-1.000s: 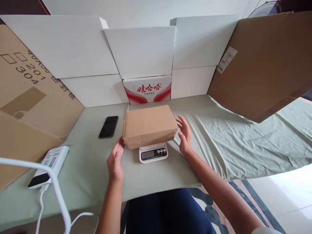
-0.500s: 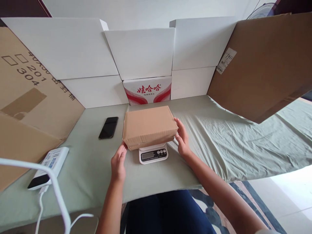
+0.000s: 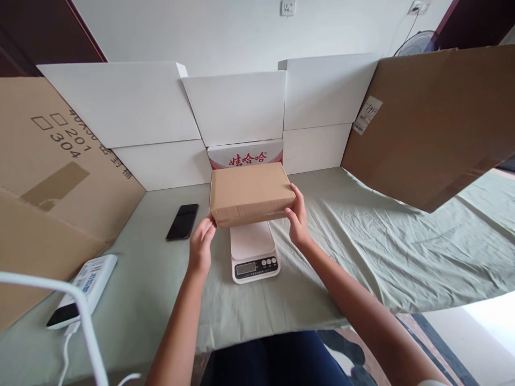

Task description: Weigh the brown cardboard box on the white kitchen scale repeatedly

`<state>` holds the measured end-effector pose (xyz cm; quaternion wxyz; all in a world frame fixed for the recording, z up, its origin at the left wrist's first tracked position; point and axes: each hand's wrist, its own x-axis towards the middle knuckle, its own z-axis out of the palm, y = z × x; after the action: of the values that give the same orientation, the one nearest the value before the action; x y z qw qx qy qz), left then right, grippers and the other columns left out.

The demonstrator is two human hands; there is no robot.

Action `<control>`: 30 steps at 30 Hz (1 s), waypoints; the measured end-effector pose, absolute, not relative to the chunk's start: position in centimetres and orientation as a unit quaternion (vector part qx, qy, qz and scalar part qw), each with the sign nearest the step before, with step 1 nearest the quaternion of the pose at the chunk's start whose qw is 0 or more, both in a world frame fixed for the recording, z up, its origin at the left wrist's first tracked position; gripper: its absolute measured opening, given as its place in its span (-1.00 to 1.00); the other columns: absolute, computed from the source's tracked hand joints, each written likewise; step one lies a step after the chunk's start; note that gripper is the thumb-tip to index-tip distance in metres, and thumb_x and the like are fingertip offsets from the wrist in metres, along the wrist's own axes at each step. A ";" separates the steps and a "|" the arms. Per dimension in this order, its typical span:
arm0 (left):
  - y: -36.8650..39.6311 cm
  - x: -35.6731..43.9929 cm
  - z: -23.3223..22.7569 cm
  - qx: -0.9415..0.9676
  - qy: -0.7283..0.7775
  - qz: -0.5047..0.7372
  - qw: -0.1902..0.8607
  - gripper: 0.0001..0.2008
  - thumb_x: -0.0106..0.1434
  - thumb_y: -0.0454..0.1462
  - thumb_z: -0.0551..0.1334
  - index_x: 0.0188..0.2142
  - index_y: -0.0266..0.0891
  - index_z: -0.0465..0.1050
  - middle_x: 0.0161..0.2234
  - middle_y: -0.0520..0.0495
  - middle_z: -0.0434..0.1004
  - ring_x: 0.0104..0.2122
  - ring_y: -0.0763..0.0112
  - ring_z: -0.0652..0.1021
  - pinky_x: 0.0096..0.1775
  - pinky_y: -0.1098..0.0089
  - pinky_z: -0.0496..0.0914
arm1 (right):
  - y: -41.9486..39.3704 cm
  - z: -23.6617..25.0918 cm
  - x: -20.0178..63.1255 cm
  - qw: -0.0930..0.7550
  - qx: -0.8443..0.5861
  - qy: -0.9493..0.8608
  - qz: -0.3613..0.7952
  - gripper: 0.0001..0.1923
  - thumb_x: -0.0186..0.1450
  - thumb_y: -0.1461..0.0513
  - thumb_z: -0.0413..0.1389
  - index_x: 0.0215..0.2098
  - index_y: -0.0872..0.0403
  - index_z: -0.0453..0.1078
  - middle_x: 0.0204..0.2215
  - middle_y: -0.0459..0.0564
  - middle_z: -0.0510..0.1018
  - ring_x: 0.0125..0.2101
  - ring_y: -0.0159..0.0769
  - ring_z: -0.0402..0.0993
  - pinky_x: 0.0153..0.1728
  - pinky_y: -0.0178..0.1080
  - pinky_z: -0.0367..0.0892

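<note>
A closed brown cardboard box [image 3: 250,188] is held up between my two hands, above a white kitchen scale [image 3: 255,252]. My left hand [image 3: 201,244] grips the box at its lower left front corner, fingers partly hidden beneath it. At the right end, my right hand [image 3: 298,217] closes on the box with the fingers along its side and the thumb near the lower front edge. The scale's plate shows in front of and below the box; its back part is hidden. Its display and buttons face me.
A black phone [image 3: 182,222] lies left of the scale. Farther left are a white power strip [image 3: 86,289] and a white cable [image 3: 86,321]. White panels [image 3: 237,107], a red-and-white carton [image 3: 246,153] and large brown cardboard [image 3: 426,123] surround the green cloth [image 3: 346,246].
My hands have lifted the box up and away from me, uncovering more of the scale's plate. The camera view has tilted up, showing more wall.
</note>
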<state>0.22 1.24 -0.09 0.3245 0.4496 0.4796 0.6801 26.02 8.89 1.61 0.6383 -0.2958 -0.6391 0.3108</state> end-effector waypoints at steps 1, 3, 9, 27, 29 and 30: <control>2.5 0.1 -0.3 0.447 0.480 0.679 0.329 -0.47 0.24 -0.01 0.29 0.12 -0.22 0.51 0.14 -0.24 0.54 0.22 0.07 0.47 0.26 0.09 0.29 | 9.9 1.6 25.6 0.638 -0.299 -0.636 0.314 -0.36 0.40 -0.05 0.01 0.39 -0.11 0.07 0.37 0.01 0.24 0.38 0.01 0.13 0.34 0.05 0.19; 4.9 -0.2 -1.2 0.429 0.485 0.682 0.340 -0.47 0.21 0.01 0.30 0.08 -0.24 0.51 0.12 -0.26 0.55 0.20 0.07 0.49 0.25 0.08 0.29 | 11.7 1.0 24.7 0.633 -0.309 -0.631 0.326 -0.34 0.37 -0.05 0.02 0.37 -0.06 0.08 0.36 0.05 0.26 0.35 0.00 0.16 0.34 0.04 0.18; 7.3 -0.8 -4.0 0.401 0.500 0.688 0.339 -0.42 0.20 0.03 0.26 0.13 -0.22 0.46 0.17 -0.24 0.50 0.23 0.13 0.45 0.25 0.13 0.28 | 14.4 -2.0 23.0 0.620 -0.308 -0.615 0.379 -0.28 0.30 0.00 0.08 0.35 0.01 0.07 0.35 0.10 0.25 0.35 -0.03 0.15 0.37 0.02 0.11; 7.3 -2.0 -4.9 0.369 0.520 0.696 0.330 -0.40 0.22 0.02 0.26 0.20 -0.15 0.43 0.31 -0.21 0.37 0.35 0.14 0.32 0.32 0.13 0.19 | 15.4 -3.6 23.8 0.615 -0.313 -0.582 0.430 -0.18 0.30 -0.11 0.11 0.41 -0.09 -0.02 0.48 0.06 0.00 0.46 -0.06 -0.03 0.42 0.13 -0.02; 7.2 -2.3 -4.7 0.353 0.520 0.708 0.322 -0.40 0.23 0.01 0.25 0.22 -0.14 0.43 0.33 -0.20 0.34 0.34 0.15 0.32 0.31 0.13 0.20 | 15.3 -3.8 24.3 0.616 -0.321 -0.571 0.438 -0.17 0.30 -0.14 0.12 0.41 -0.10 -0.01 0.49 0.08 -0.01 0.45 -0.02 -0.01 0.41 0.17 -0.02; 7.1 -2.3 -4.6 0.349 0.518 0.712 0.321 -0.40 0.23 0.01 0.25 0.22 -0.14 0.42 0.33 -0.21 0.33 0.34 0.15 0.32 0.31 0.14 0.20 | 15.3 -3.8 24.4 0.612 -0.324 -0.569 0.443 -0.17 0.29 -0.14 0.12 0.41 -0.09 0.00 0.48 0.10 0.00 0.45 -0.01 0.01 0.40 0.18 -0.02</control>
<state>-2.34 7.14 -4.64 0.3212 0.3495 0.5176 0.7119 24.45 15.26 -3.85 0.6125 -0.3237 -0.5693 0.4428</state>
